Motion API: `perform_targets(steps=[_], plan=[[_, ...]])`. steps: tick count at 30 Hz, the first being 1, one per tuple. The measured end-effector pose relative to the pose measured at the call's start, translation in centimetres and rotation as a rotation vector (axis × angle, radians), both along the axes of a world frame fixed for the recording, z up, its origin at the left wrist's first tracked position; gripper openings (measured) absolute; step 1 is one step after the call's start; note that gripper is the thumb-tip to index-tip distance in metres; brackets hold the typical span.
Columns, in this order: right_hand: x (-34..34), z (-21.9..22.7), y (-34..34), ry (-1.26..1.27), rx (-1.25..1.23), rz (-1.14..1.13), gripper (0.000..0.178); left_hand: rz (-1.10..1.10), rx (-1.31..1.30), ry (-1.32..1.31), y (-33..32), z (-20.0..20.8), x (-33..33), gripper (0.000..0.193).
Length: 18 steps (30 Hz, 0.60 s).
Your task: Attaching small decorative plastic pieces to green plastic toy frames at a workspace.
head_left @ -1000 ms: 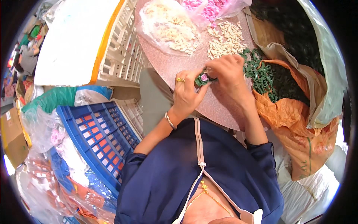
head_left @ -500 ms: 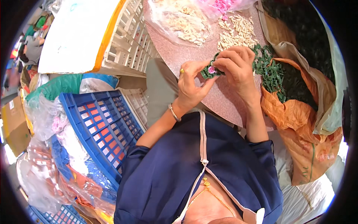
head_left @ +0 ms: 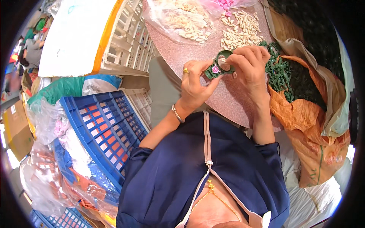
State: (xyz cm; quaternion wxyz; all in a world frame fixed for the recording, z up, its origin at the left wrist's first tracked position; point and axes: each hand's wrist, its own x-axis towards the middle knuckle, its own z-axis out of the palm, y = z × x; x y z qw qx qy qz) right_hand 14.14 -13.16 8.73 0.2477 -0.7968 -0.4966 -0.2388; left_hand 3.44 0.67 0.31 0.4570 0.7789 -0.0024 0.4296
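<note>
Over the table's near edge, my left hand (head_left: 194, 83) pinches a small green plastic piece (head_left: 208, 72) between thumb and fingers. A round green ring stands up from it, and a pink part (head_left: 216, 69) shows on its front. My right hand (head_left: 249, 68) has its fingers closed together at the ring's right side; a small whitish bit shows by the fingertips inside the ring. Whether those fingers grip the ring or the whitish bit is hidden. Beyond the hands lies a pile of small cream-white pieces (head_left: 243, 34), and green plastic pieces (head_left: 279, 70) are heaped to the right.
The pinkish speckled table (head_left: 224, 102) also carries a clear bag (head_left: 161, 19) of cream-white pieces and some pink pieces (head_left: 225, 4). An orange woven sack (head_left: 304, 121) stands at the right. On the left are a blue plastic crate (head_left: 85, 125) and a white crate (head_left: 131, 41).
The green piece has turned so its ring now shows open toward me. My right hand has shifted slightly right, uncovering the ring. My left hand keeps its hold.
</note>
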Motion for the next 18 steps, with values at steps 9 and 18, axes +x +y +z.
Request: perform_targets(steps=[9, 18], plan=[[0.2, -0.7, 0.3, 0.105, -0.017, 0.082, 0.016, -0.008, 0.05, 0.063, 0.3, 0.7, -0.4, 0.065], [0.0, -0.9, 0.6, 0.06, -0.057, 0.089, 0.018, 0.001, 0.085, 0.053, 0.4, 0.6, -0.3, 0.064]])
